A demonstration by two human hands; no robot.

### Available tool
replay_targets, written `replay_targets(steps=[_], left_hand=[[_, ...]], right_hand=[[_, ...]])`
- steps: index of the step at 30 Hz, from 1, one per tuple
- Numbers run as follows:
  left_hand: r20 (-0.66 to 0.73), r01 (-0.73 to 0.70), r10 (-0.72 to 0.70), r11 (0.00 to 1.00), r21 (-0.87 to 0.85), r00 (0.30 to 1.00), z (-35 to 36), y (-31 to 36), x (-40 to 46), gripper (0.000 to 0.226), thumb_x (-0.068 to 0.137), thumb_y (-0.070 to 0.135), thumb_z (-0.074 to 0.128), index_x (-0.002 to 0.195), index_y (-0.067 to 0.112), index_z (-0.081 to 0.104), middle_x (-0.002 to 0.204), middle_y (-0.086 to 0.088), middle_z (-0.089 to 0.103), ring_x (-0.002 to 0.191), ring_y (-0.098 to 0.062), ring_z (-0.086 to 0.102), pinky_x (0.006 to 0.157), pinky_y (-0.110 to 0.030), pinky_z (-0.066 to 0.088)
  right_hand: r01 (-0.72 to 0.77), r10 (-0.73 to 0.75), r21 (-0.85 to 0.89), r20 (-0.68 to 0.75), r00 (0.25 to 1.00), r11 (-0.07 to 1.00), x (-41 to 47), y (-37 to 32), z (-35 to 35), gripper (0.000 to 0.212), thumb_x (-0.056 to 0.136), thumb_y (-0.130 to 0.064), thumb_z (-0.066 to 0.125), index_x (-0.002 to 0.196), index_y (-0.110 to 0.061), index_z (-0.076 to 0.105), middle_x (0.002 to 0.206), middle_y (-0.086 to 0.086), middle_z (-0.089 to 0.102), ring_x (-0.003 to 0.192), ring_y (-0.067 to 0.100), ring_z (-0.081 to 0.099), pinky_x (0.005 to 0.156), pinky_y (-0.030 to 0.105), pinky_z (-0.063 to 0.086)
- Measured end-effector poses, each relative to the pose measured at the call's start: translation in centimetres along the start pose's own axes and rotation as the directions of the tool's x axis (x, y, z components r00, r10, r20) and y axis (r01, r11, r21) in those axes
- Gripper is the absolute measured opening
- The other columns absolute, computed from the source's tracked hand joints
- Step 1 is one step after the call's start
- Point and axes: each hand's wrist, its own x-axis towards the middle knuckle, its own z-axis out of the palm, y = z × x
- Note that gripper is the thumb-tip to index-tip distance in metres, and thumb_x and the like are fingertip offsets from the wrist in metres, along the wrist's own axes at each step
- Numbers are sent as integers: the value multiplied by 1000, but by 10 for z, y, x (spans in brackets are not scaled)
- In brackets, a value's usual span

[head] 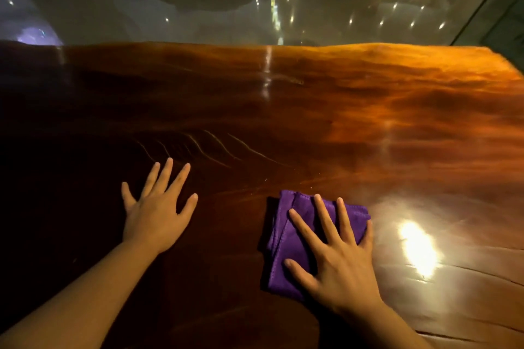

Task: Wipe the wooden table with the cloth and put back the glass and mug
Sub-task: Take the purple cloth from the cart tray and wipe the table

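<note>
A glossy wooden table fills the view, dark on the left and orange-brown on the right. A folded purple cloth lies flat on it near the front, right of centre. My right hand presses flat on the cloth with its fingers spread. My left hand rests flat on the bare wood to the left of the cloth, fingers apart, holding nothing. No glass or mug is in view.
The table's far edge runs across the upper part of the view, with a shiny tiled floor beyond it. A bright lamp glare sits on the wood right of the cloth. Cracks run through the wood at the front right.
</note>
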Motion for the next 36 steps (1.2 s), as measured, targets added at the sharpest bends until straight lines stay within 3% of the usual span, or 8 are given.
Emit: replay_targets(steps=[4, 11, 16, 22, 27, 30, 36], left_hand=[[13, 5, -5, 1000, 7, 1000, -3, 2, 0, 63, 81, 62, 11, 138, 42, -6, 154, 4, -3, 139, -13, -11, 108, -64, 3], [106, -18, 14, 999, 35, 994, -12, 3, -1, 69, 83, 65, 2, 141, 32, 20, 150, -4, 19, 139, -22, 15, 100, -70, 17], [153, 1, -1, 1000, 2, 988, -15, 3, 0, 68, 84, 64, 2, 141, 33, 22, 150, -5, 24, 138, -23, 18, 98, -71, 19], [105, -18, 18, 1000, -7, 994, -14, 3, 0, 69, 83, 64, -1, 141, 34, 20, 151, -3, 20, 139, -22, 15, 100, -70, 17], [41, -21, 22, 1000, -16, 999, -6, 0, 1, 64, 85, 61, 7, 138, 33, 28, 146, -5, 34, 136, -20, 20, 91, -72, 28], [44, -50, 50, 999, 7, 998, -6, -1, 2, 62, 82, 57, 24, 139, 33, 26, 148, -4, 30, 138, -23, 21, 95, -72, 24], [33, -38, 39, 999, -31, 999, -8, 2, -3, 63, 82, 56, 24, 140, 32, 24, 149, -6, 27, 139, -23, 19, 99, -72, 20]], right_hand=[[-22, 22, 4, 3, 1000, 1000, 31, 0, -1, 74, 74, -78, 30, 140, -49, 14, 155, 1, 16, 140, 38, 8, 93, 78, 20], [-43, 44, 1, -29, 999, 999, 112, 15, 6, 74, 72, -81, 22, 139, -52, 7, 156, -1, 11, 141, 36, 2, 95, 78, 15], [-79, 80, 30, -36, 996, 996, 182, 34, 9, 75, 69, -85, 20, 137, -57, 4, 157, -1, 6, 141, 34, -3, 96, 78, 5], [-236, 238, 66, -36, 971, 970, 295, 52, 8, 76, 70, -81, 30, 138, -53, 11, 158, 0, 4, 141, 35, 0, 97, 77, 3], [-481, 484, 81, -24, 875, 873, 353, 56, 4, 82, 72, -80, 30, 142, -42, 11, 158, 4, 4, 140, 41, 0, 99, 77, 5], [-410, 411, 54, -5, 912, 910, 349, 51, 5, 80, 71, -79, 29, 141, -44, 14, 157, 3, 12, 139, 41, 7, 100, 75, 8], [-194, 196, 40, -48, 980, 980, 301, 9, 10, 75, 70, -80, 32, 138, -52, 13, 157, 0, 12, 140, 38, 5, 98, 76, 6]])
